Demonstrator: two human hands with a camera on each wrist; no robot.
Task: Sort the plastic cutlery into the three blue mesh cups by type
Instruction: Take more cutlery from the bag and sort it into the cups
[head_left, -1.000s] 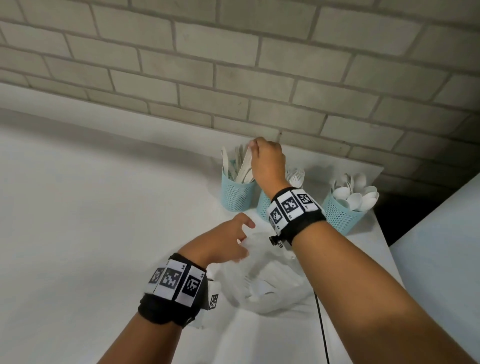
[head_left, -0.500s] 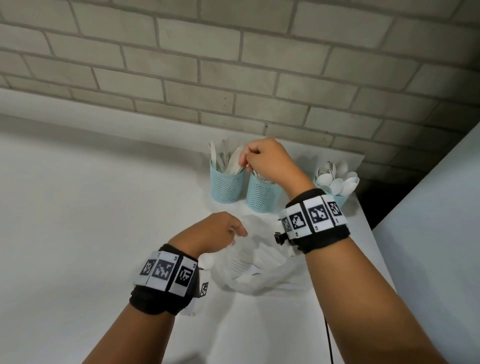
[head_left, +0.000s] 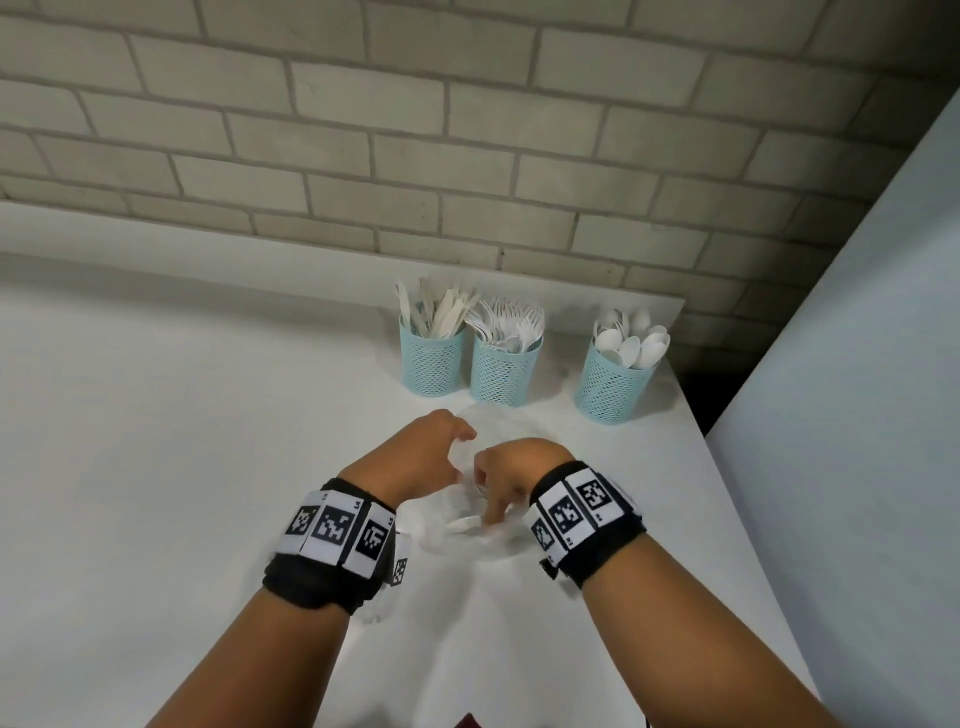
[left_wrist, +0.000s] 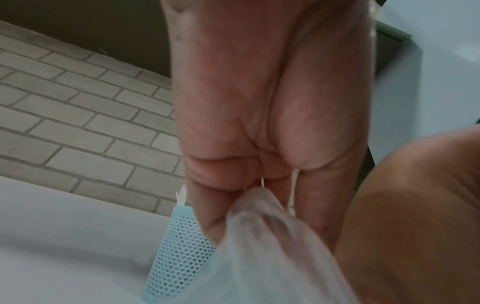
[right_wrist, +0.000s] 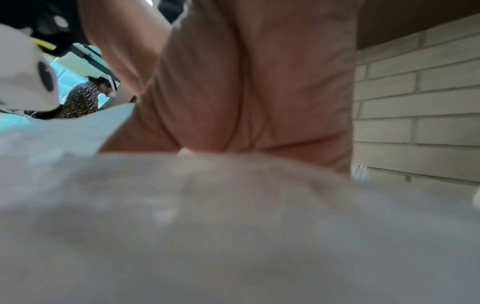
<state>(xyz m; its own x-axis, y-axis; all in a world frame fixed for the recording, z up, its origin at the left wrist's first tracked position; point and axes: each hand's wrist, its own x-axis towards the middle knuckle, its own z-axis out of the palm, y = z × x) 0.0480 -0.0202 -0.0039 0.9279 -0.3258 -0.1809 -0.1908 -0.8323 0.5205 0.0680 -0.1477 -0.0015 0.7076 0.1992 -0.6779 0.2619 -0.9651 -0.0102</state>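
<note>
Three blue mesh cups stand in a row at the table's far edge: the left cup (head_left: 431, 364) holds knives, the middle cup (head_left: 501, 376) forks, the right cup (head_left: 613, 387) spoons. A clear plastic bag (head_left: 441, 525) with white cutlery (head_left: 464, 524) lies nearer to me. My left hand (head_left: 461, 454) pinches the bag's rim (left_wrist: 259, 222) and holds it up. My right hand (head_left: 493, 512) reaches down into the bag's mouth, fingers pointing at a white piece. The bag film (right_wrist: 233, 216) hides its fingertips in the right wrist view.
A brick wall (head_left: 467, 156) rises right behind the cups. A pale panel (head_left: 857, 415) stands along the table's right edge, with a dark gap beside the spoon cup. The white table (head_left: 182, 441) stretches wide to the left.
My right hand has left the cups and come back down into the bag. The left hand has kept its hold on the bag's rim.
</note>
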